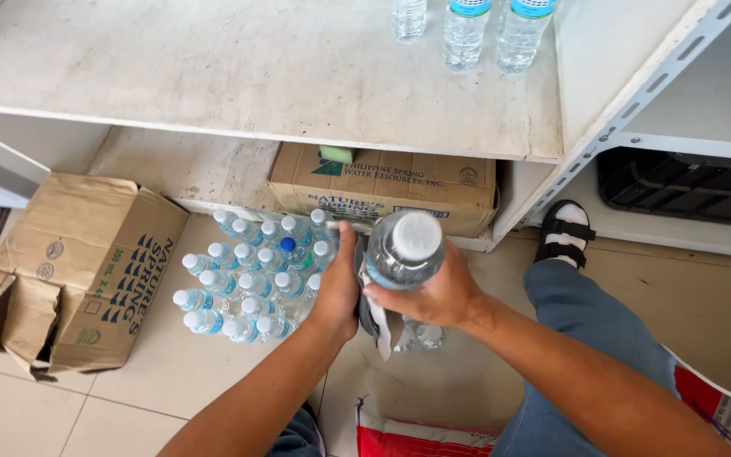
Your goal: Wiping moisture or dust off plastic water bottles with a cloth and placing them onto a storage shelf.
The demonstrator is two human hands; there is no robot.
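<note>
Clear plastic bottle [404,250] sits gripped in our right hand [433,296] just right of the floor pack [251,275], left hand [336,292] curled around a cloth [378,326] against it; we judge a wet grip could drop it.

Illumination is bright, even and diffuse, consistent with daylight. Soft shadow falls beneath the white shelf [255,76] over the sealed carton [382,182], and the bottle cap [416,235] shows slight overexposure. Focus is sharp throughout, with mild wide-angle distortion at the frame edges.
</note>
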